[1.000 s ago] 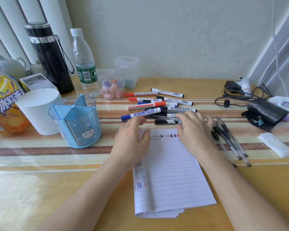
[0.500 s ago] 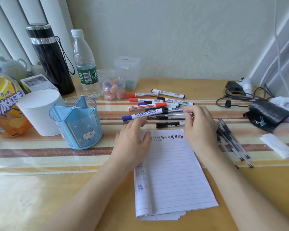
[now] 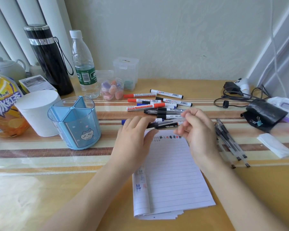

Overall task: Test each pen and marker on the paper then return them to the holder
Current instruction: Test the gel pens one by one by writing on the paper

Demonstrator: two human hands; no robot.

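Pinches a clear-barrelled pen [image 3: 173,121] by its right end in the right grip [image 3: 198,130], fingertips closed on it, low over the far edge of the lined paper [image 3: 170,172]. Lays the left grip [image 3: 133,137] slack and flat on the paper's far left corner, straight fingers hiding the pen's left end and most of a blue-capped marker [image 3: 158,120].

Just beyond both grips: a heap of markers [image 3: 157,104] with red, blue and black caps, touching and crossing. Reads "WHITEBOARD MA" on a black one [image 3: 172,110], with barcodes on two farther ones.

Right of the paper, beside the right wrist: a bundle of gel pens [image 3: 230,144]. Left of the paper, apart from it: the blue divided holder [image 3: 73,124] with a cartoon cat, touching a white cylinder [image 3: 37,112].

Far left: an orange drink bottle [image 3: 2,105] marked "冰红茶".
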